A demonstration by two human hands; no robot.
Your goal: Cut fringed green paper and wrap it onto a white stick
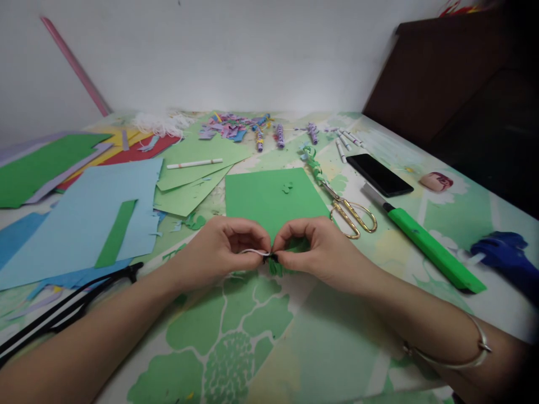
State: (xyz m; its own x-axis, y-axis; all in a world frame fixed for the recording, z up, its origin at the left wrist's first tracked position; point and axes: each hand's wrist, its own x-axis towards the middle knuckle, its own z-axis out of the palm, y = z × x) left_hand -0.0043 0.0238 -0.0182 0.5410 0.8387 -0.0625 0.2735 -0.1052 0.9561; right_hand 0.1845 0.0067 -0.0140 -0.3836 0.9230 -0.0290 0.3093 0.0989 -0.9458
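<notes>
My left hand (236, 244) and my right hand (315, 247) meet fingertip to fingertip just in front of a square of green paper (269, 193). Pinched in the left fingers is a thin white string (252, 251), which curves toward the other hand. The right thumb and forefinger close on a small dark piece (272, 258), with a green paper fringe (275, 269) hanging under it. How string and dark piece join is hidden by the fingertips. Gold-handled scissors (351, 216) lie beyond my right hand, and small green scraps (287, 187) rest on the square.
Right: a green utility knife (433, 247) with its blade out, a black phone (379, 174), a blue glue gun-like tool (505, 255). Left: light-blue paper (84, 219), black-framed glasses (84, 292). Behind: white string heap (162, 122), paper scraps (227, 128), several purple paper rolls (280, 136), markers (341, 151).
</notes>
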